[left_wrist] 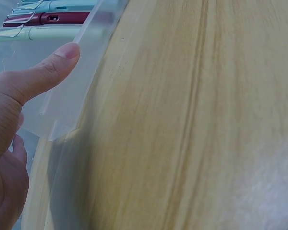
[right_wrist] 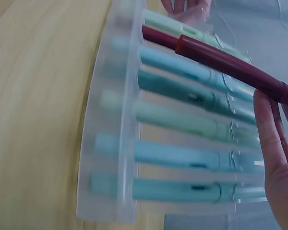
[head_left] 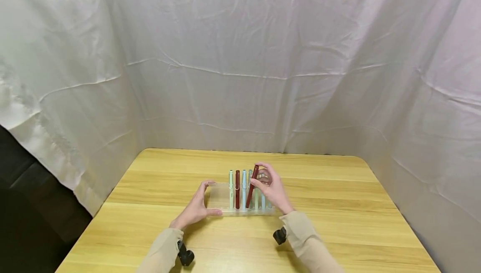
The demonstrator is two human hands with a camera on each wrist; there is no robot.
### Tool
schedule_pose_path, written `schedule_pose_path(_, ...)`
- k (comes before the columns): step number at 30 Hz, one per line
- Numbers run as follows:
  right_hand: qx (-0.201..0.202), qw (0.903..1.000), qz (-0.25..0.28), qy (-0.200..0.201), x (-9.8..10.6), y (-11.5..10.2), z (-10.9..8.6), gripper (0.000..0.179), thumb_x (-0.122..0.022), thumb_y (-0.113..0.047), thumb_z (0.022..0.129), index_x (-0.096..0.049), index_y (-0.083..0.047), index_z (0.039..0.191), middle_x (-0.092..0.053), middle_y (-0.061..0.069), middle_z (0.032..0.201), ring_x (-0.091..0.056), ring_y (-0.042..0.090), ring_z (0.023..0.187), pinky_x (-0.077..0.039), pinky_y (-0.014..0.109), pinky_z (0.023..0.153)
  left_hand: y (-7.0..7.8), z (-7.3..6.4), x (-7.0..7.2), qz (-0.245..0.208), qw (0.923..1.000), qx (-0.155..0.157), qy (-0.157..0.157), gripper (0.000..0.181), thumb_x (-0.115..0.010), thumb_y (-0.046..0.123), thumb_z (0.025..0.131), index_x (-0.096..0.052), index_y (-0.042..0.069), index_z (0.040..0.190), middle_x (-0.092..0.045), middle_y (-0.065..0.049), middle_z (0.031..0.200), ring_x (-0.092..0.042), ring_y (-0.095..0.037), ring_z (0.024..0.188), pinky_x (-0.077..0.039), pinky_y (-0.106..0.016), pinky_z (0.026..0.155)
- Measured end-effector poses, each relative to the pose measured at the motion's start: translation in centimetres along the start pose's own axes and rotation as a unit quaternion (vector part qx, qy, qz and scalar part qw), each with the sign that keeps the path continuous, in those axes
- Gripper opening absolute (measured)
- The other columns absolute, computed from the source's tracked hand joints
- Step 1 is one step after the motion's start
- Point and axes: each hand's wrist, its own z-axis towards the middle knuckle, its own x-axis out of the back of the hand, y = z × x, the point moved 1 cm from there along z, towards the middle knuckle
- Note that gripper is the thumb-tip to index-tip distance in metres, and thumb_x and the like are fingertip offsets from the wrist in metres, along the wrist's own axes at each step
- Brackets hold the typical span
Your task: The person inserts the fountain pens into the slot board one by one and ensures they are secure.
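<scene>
A translucent plastic pen holder (head_left: 218, 195) stands on the table, with several pens in a row in its slots. My left hand (head_left: 197, 209) grips its left end, and in the left wrist view the thumb (left_wrist: 53, 67) lies on its front. Between thumb and fingers my right hand (head_left: 274, 189) pinches a dark red pen (head_left: 252, 187). That pen is tilted in front of the row, its lower end free in the right wrist view. In the row are a pale green pen (right_wrist: 175, 26), another dark red pen (head_left: 237, 189), a light blue pen (right_wrist: 182, 64) and a teal pen (right_wrist: 182, 93).
The wooden table (head_left: 357, 214) extends around the holder on all sides. Grey-white cloth (head_left: 225, 77) hangs behind and beside it. Black wrist cameras (head_left: 186, 254) are strapped at both sleeves. A dark area (head_left: 30, 206) lies past the table's left edge.
</scene>
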Motion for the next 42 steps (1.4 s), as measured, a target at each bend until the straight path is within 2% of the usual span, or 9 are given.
schedule_pose_path(3,0.007,1.0,0.0,0.003,-0.9,0.0,0.2,0.051,-0.072,-0.002,0.09,-0.051,-0.006,0.136,-0.069,0.03,0.105,-0.075,0.022,0.081,-0.066,0.044,0.073,-0.1,0.0,0.0,-0.002,1.0,0.003,-0.001,0.101,-0.093,0.021,0.067,-0.034,0.007,0.148,-0.035,-0.02,0.158,-0.024,-0.047,0.151,-0.02,-0.07,0.122)
schedule_pose_path(10,0.011,0.9999,-0.002,0.011,-2.9,-0.2,0.6,0.05,-0.074,-0.003,0.088,-0.052,-0.007,0.134,-0.068,0.027,0.102,-0.073,0.026,0.079,-0.063,0.029,0.067,-0.1,0.0,0.1,-0.004,1.0,0.005,-0.002,0.102,-0.094,0.02,0.066,-0.035,0.009,0.148,-0.035,-0.019,0.159,-0.023,-0.045,0.152,-0.019,-0.067,0.124)
schedule_pose_path(14,-0.005,0.9996,-0.016,0.022,-3.9,-0.3,0.7,0.051,-0.075,-0.005,0.088,-0.053,-0.011,0.134,-0.067,0.021,0.106,-0.073,0.022,0.083,-0.064,0.032,0.068,-0.1,0.0,0.1,-0.002,1.0,0.0,-0.001,0.103,-0.094,0.022,0.066,-0.034,0.005,0.149,-0.035,-0.02,0.158,-0.023,-0.046,0.152,-0.019,-0.068,0.124)
schedule_pose_path(18,-0.015,0.9997,-0.003,0.02,-4.8,-0.3,0.7,0.05,-0.074,-0.005,0.088,-0.054,-0.012,0.133,-0.065,0.021,0.108,-0.073,0.028,0.084,-0.064,0.036,0.068,-0.2,0.0,0.1,0.001,1.0,-0.006,0.0,0.102,-0.093,0.023,0.068,-0.034,0.004,0.149,-0.036,-0.02,0.158,-0.024,-0.047,0.151,-0.019,-0.067,0.124)
schedule_pose_path(21,-0.007,0.9999,0.004,0.013,-5.4,-0.2,0.6,0.048,-0.073,-0.005,0.09,-0.054,-0.013,0.133,-0.063,0.021,0.109,-0.073,0.032,0.086,-0.063,0.032,0.068,-0.3,0.0,0.0,0.001,1.0,-0.01,0.002,0.101,-0.093,0.023,0.068,-0.034,0.004,0.148,-0.037,-0.02,0.157,-0.024,-0.048,0.151,-0.019,-0.068,0.124)
schedule_pose_path(27,0.03,0.9986,-0.044,0.006,-6.4,-0.1,0.4,0.046,-0.072,-0.008,0.092,-0.054,-0.012,0.133,-0.066,0.019,0.105,-0.074,0.03,0.086,-0.06,0.022,0.067,-0.3,0.0,0.0,-0.005,1.0,-0.008,0.004,0.101,-0.093,0.021,0.068,-0.035,0.004,0.148,-0.037,-0.02,0.157,-0.023,-0.047,0.152,-0.018,-0.068,0.124)
schedule_pose_path(30,0.029,0.9972,-0.068,0.01,-6.7,-0.1,0.2,0.046,-0.073,-0.01,0.092,-0.054,-0.016,0.134,-0.067,0.016,0.103,-0.073,0.028,0.085,-0.058,0.019,0.064,-0.2,0.0,0.0,-0.004,1.0,-0.007,0.001,0.101,-0.094,0.021,0.067,-0.035,0.005,0.148,-0.037,-0.02,0.157,-0.024,-0.047,0.151,-0.019,-0.068,0.124)
schedule_pose_path(36,0.025,0.9961,-0.083,0.017,-7.2,0.0,0.2,0.044,-0.072,-0.011,0.093,-0.056,-0.019,0.133,-0.07,0.011,0.1,-0.071,0.026,0.089,-0.062,0.021,0.074,-0.1,0.0,0.0,0.002,0.9998,-0.022,0.001,0.101,-0.094,0.022,0.066,-0.035,0.003,0.146,-0.041,-0.019,0.153,-0.027,-0.046,0.15,-0.019,-0.067,0.124)
schedule_pose_path(42,0.072,0.9891,-0.128,-0.003,-7.2,0.3,0.1,0.038,-0.07,-0.014,0.094,-0.06,-0.013,0.132,-0.073,0.008,0.089,-0.069,0.015,0.076,-0.061,0.019,0.069,-0.2,0.0,0.0,0.0,0.9998,-0.019,-0.001,0.1,-0.093,0.023,0.067,-0.035,0.005,0.146,-0.04,-0.018,0.154,-0.024,-0.046,0.152,-0.018,-0.065,0.125)
